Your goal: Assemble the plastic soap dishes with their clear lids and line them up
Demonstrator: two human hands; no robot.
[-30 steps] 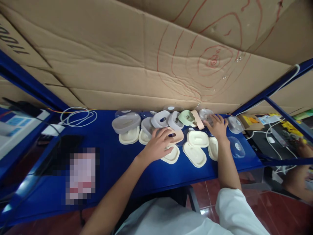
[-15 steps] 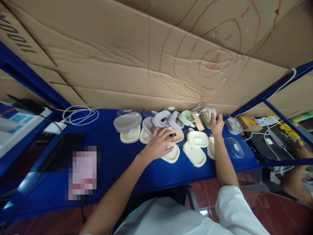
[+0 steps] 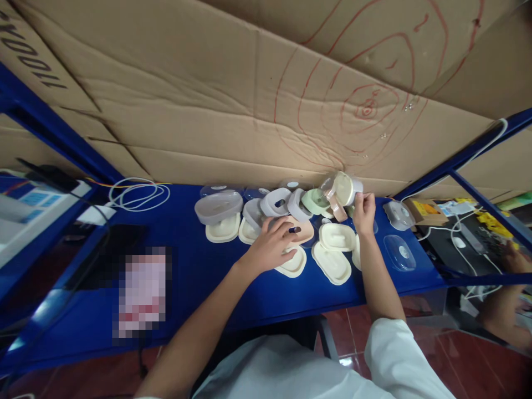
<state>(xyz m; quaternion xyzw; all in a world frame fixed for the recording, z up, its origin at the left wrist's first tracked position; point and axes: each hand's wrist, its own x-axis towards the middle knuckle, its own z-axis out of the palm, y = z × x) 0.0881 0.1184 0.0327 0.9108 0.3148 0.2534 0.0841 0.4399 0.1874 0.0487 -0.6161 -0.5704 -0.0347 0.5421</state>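
Note:
My left hand [image 3: 270, 244] is open, its fingers spread over a peach plastic shell [image 3: 305, 231] with an oval slot and the edge of a grey shell. Near its thumb lies a cream oval tray [image 3: 294, 263]. At the back right, my right hand [image 3: 364, 213] pinches the rim of a pale grey plastic shell [image 3: 356, 188], raised and tilted, with a cream piece [image 3: 343, 188] against it. Close beside these are a clear plastic cover and a green shell [image 3: 316, 201]. Whether the cream piece is fixed to the shell, I cannot tell.
Several grey shells [image 3: 218, 206], cream trays [image 3: 336, 237] and clear covers [image 3: 399, 252] crowd the blue tabletop [image 3: 187, 266]. Cardboard [image 3: 199, 111] walls the back. A coiled white cable [image 3: 137, 195] lies left, a blurred-out item [image 3: 143, 293] nearer. Another person's arm [image 3: 505, 299] is at far right.
My right hand has lifted and tilted the pale grey shell, moving it slightly left, so the cream piece shows more. My left hand has stayed in place.

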